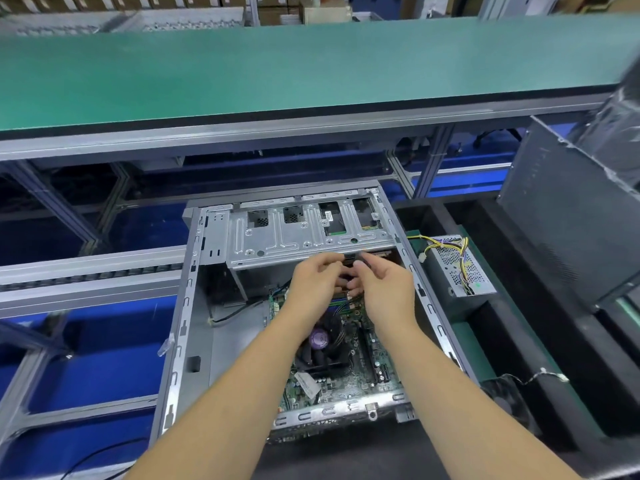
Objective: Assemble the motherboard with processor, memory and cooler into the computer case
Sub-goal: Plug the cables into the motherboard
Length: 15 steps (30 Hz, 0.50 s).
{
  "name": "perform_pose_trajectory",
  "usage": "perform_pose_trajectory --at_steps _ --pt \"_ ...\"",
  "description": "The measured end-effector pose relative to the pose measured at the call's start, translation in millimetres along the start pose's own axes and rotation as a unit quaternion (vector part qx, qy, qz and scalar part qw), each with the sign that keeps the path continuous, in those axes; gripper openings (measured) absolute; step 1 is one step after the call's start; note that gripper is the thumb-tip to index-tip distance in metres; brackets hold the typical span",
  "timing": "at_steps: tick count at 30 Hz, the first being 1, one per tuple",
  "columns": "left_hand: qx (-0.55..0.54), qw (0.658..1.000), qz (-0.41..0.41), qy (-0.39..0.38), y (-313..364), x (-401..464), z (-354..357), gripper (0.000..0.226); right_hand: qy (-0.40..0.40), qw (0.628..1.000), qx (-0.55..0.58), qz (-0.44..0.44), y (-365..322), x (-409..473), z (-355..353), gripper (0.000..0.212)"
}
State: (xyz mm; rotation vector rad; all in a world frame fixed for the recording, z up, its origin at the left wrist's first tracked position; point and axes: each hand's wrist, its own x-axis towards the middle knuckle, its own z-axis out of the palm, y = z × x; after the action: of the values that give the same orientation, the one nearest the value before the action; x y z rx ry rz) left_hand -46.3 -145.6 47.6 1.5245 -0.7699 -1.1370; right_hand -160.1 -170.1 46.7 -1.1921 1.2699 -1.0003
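An open grey computer case lies flat in front of me. The green motherboard sits in its right half, with the black cooler fan and its purple hub mounted on it. Above it stands the silver drive cage. My left hand and my right hand meet just under the cage's front edge, fingers curled round a small dark connector with thin wires. What the connector joins to is hidden by my fingers.
A power supply with yellow and black cables lies right of the case. A dark side panel leans at the far right. A green conveyor belt runs across the back. Black foam lines the bench right of the case.
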Motion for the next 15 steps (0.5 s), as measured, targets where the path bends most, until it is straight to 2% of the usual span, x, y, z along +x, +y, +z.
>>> perform_pose_trajectory --at_steps 1,4,9,13,15 --pt "-0.009 1.0 -0.002 -0.004 1 1 3 0.015 -0.001 0.999 0.03 0.032 0 -1 0 0.016" --pt "-0.018 0.999 -0.029 0.004 2 3 12 0.015 0.013 0.986 0.115 0.116 2 -1 -1 0.023" --pt "0.037 0.999 -0.015 0.007 -1 0 23 0.017 0.037 0.974 0.151 0.165 3 -2 0 0.027" --pt "-0.047 0.997 -0.057 -0.007 1 -1 29 0.01 0.022 0.938 0.274 0.211 -2 -1 -1 0.035" --pt "-0.074 0.994 -0.074 -0.006 2 2 30 0.008 0.011 0.924 0.318 0.214 -4 0 -1 0.031"
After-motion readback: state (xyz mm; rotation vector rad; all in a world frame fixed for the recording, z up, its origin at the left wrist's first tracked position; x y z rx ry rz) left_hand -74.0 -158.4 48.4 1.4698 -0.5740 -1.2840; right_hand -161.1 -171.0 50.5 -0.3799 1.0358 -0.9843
